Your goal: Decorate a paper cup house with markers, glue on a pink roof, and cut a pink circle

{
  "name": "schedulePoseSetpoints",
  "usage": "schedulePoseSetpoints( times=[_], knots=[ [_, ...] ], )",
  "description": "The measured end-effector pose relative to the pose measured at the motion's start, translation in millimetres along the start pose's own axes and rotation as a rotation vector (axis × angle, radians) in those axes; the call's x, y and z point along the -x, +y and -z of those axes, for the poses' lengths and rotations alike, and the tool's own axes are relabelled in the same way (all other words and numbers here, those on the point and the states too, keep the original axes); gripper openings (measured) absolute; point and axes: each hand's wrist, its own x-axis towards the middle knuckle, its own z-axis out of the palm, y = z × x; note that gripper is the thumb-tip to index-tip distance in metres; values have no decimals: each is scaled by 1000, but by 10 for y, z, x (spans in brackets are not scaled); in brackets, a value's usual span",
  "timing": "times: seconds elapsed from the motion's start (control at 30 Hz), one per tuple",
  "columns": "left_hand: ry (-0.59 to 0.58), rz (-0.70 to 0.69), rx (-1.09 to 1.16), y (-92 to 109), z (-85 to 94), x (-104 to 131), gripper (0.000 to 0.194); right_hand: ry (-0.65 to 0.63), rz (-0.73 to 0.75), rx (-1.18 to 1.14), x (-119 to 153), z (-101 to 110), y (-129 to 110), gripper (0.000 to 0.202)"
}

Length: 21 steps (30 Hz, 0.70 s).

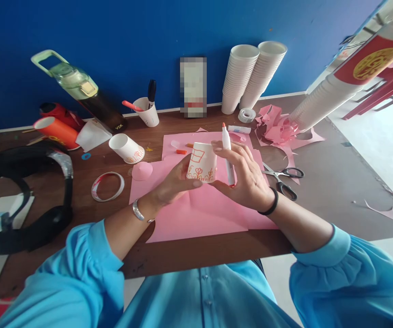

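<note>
A white paper cup (pixel 200 163) with an orange window and flowers drawn on its side is upside down above the pink paper (pixel 199 214). My left hand (pixel 174 180) is closed around the cup's left side, thumb at its lower edge. My right hand (pixel 244 175) holds an uncapped orange marker (pixel 230 157) upright, tip upward, while its fingertips touch the cup's right side. An orange cap (pixel 181 151) lies on the paper behind the cup. Left of it are a pink paper cone (pixel 142 171) and a second decorated cup (pixel 126 148).
Scissors (pixel 283 177) and pink scraps (pixel 273 125) lie to the right. Tall cup stacks (pixel 240 77) stand against the blue wall, near a tape roll (pixel 246 115). A bottle (pixel 90 95), a cup of pens (pixel 147 112), another tape roll (pixel 107 186) and a black headset (pixel 25 200) are leftward.
</note>
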Motion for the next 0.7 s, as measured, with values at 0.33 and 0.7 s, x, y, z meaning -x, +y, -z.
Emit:
schedulePoseSetpoints(
  times=[0.33, 0.7],
  knots=[
    [67, -13, 88, 51, -55, -14, 45, 31, -3, -88, -11, 25, -19, 73],
    [89, -11, 201, 22, 0, -11, 40, 266, -19, -121, -29, 219, -140, 33]
  ],
)
